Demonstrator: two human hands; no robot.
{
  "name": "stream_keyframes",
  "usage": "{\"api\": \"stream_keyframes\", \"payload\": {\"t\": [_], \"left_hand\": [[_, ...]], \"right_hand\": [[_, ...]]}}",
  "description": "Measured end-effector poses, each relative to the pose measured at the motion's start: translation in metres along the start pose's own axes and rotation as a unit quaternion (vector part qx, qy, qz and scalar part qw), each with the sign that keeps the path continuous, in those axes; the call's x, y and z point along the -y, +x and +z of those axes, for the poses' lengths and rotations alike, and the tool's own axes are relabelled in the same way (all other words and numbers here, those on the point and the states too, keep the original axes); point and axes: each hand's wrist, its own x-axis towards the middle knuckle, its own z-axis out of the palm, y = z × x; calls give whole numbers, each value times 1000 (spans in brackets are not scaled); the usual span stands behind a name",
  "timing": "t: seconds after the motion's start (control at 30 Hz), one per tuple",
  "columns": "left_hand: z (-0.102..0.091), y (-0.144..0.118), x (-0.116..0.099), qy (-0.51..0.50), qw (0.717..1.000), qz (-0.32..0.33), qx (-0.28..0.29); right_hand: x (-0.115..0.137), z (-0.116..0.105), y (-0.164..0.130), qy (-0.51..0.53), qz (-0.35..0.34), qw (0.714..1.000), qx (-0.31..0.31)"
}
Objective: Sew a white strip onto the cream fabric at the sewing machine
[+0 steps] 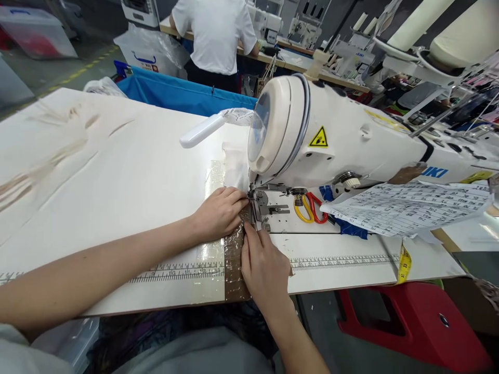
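My left hand (220, 214) lies beside the presser foot of a white sewing machine (331, 130), its fingers bent and pressed together at the needle area. Just in front of the foot, my right hand (265, 262) has thumb and forefinger drawn together close to the left fingertips. Whatever the fingers grip is too small or hidden to make out. Under both hands runs a strip of shiny brown tape (236, 265) stuck on the white table (156, 182). A pale, thin piece of cloth (235, 163) lies behind the foot.
Red-and-yellow-handled scissors (317, 208) lie under the machine arm. A handwritten sheet (409, 205) hangs at the right, above a yellow tape measure (404, 265). A white handle (202, 130) juts left. Beyond are a blue fabric bin (167, 91), a red stool (421, 327) and a seated person (216, 36).
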Motion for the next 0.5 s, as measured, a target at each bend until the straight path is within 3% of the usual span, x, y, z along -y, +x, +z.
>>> {"api": "stream_keyframes", "payload": {"t": [0.1,0.2,0.27,0.4,0.5], "left_hand": [[0,1,3,-20,1000,-18,-6],[2,1,5,-40,999,-27,-10],[4,2,6,-46,998,-27,-16],[7,3,4,-21,999,-23,-18],[3,3,-4,4,1000,-24,1]], "right_hand": [[-8,-17,-26,147,6,989,-24],[-22,-34,-73,299,85,949,-53],[-33,-39,-107,342,144,928,-43],[-46,-22,-157,334,188,923,26],[-48,7,-171,325,175,927,58]]}}
